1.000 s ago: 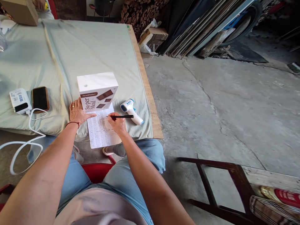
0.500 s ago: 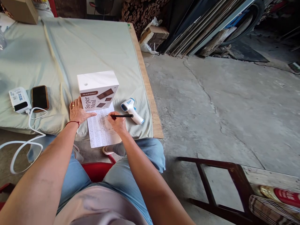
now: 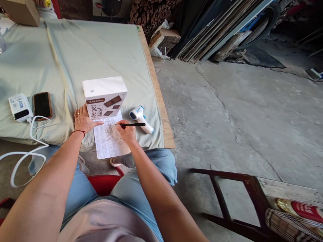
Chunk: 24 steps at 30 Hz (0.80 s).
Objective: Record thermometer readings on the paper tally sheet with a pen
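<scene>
Head view: box (image 3: 106,97) upright on the cloth (image 3: 106,50), taken as landmark. Paper (image 3: 109,144), densely written, lies directly in front of the box, its near end jutting past the table edge. Right hand (image 3: 126,131), in front of the box and toward its right: fingers drawn narrow, holding the black pen (image 3: 133,124) over the paper. Pen lies nearly level, back end pointing right; tip seems to meet the paper, but it is too small to be sure. Left hand (image 3: 84,121) at the box's left edge, palm down, fingers slightly spread and gripping nothing, thumb reaching across onto the paper (ring on one finger, red cord at the wrist). Thermometer (image 3: 141,119), white and blue, rests to the right of the box, its handle angled toward the near edge. Well left of the box: phone (image 3: 42,106), screen dark; beyond it, power bank (image 3: 20,107) with white cable (image 3: 15,163) attached. Carton (image 3: 21,11) far behind and left of the box.
</scene>
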Available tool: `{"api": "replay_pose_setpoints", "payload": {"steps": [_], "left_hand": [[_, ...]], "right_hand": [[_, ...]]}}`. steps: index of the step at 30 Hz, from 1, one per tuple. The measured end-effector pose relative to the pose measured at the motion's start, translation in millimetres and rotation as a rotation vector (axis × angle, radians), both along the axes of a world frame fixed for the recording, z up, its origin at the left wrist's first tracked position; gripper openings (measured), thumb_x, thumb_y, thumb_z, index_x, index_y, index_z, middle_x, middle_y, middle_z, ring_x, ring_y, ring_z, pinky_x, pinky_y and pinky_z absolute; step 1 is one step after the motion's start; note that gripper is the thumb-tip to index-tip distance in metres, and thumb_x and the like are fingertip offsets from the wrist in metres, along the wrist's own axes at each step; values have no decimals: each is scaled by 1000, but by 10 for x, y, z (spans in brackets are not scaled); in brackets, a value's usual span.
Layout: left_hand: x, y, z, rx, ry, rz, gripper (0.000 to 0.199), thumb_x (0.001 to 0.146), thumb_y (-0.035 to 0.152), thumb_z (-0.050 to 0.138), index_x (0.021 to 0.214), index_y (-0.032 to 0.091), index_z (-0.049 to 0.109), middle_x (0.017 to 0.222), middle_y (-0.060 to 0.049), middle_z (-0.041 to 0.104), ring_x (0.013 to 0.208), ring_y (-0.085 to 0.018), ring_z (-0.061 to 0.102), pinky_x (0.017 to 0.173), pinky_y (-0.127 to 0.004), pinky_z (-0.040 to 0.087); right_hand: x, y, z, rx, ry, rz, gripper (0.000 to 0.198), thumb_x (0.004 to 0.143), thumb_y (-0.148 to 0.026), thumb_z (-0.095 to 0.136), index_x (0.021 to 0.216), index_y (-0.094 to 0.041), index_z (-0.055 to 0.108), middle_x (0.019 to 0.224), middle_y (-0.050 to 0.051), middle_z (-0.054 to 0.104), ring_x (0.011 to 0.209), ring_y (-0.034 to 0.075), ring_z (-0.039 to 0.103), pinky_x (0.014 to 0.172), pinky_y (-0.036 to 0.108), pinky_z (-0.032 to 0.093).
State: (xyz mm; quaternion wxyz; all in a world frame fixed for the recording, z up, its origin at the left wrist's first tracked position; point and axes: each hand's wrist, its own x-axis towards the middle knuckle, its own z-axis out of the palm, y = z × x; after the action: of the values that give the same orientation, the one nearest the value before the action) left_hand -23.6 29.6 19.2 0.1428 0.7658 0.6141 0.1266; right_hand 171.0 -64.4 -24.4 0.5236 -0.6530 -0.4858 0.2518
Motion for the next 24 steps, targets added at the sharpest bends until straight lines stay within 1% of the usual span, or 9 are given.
{"api": "replay_pose_setpoints", "payload": {"steps": [4,8,12,18,24], "left_hand": [[-8,3,-18,19,-19,-9,122,59,69,75,155,19,19,155,-17,36,147,-40,25,126,-52,9],[-13,19,-56,36,-35,-13,121,58,69,77,154,20,21,153,-18,37,147,-41,26,125,-54,10],[-15,29,-75,60,-60,-21,120,56,68,78,153,23,23,153,-16,39,146,-40,28,126,-54,11],[-19,13,-43,41,-45,-26,118,58,67,77,152,19,23,152,-18,39,145,-41,30,125,-55,11],[-16,7,-25,43,-37,-28,114,59,68,76,150,19,26,152,-19,38,145,-42,29,124,-55,12]], "right_hand": [[-4,0,-4,10,-23,-1,19,73,-39,54,75,-22,62,67,1,65,62,17,57,66,31,47],[-5,-2,-10,6,-23,3,19,73,-39,54,73,-22,62,64,1,64,60,16,56,64,31,47],[-2,1,-22,-7,-22,-15,18,74,-39,54,75,-22,62,65,0,64,61,17,57,65,30,47],[-3,9,-37,2,-44,-18,18,75,-36,54,76,-21,63,68,2,66,64,17,60,68,32,48],[0,4,-18,-1,-53,-5,16,74,-35,54,74,-21,62,66,2,65,63,17,58,67,32,48]]}}
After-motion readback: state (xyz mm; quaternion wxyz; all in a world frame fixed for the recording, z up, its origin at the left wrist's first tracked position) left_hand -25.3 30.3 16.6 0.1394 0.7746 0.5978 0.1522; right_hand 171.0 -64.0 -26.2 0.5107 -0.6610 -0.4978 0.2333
